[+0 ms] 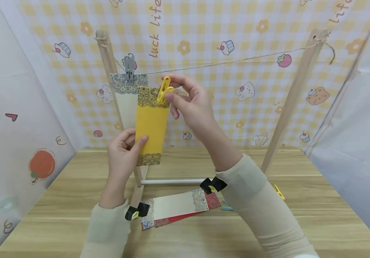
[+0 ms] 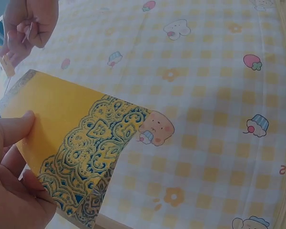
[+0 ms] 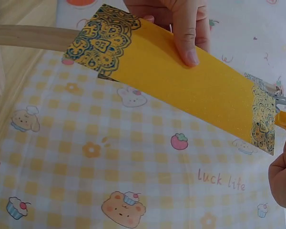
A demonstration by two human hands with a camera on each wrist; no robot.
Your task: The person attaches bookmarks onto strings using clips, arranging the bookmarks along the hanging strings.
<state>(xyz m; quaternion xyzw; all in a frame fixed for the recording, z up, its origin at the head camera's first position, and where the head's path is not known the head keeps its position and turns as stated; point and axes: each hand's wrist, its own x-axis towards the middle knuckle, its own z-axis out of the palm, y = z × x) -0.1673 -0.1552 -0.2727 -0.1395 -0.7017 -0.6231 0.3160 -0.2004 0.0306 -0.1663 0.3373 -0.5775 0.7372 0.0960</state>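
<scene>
A yellow card (image 1: 151, 125) with dark lace-patterned ends hangs tilted in front of the twine (image 1: 223, 63). My left hand (image 1: 122, 152) pinches its lower left edge, thumb on the front face. At the card's upper right corner, my right hand (image 1: 192, 104) pinches a yellow clothespin (image 1: 164, 90) between thumb and fingers; the clothespin overlaps the patterned top edge. Just behind and to the left, a cream card (image 1: 127, 102) hangs from the twine by a grey clothespin (image 1: 129, 68). In the right wrist view the yellow card (image 3: 186, 86) shows full length, with the yellow clothespin (image 3: 285, 120) at its far end.
Two wooden posts hold the twine, a left post (image 1: 106, 53) and a right post (image 1: 292, 96), with a white rod (image 1: 172, 182) low between them. Cream and red cards (image 1: 175, 207) lie stacked on the table. Another yellow clothespin (image 1: 279, 192) lies beyond my right sleeve.
</scene>
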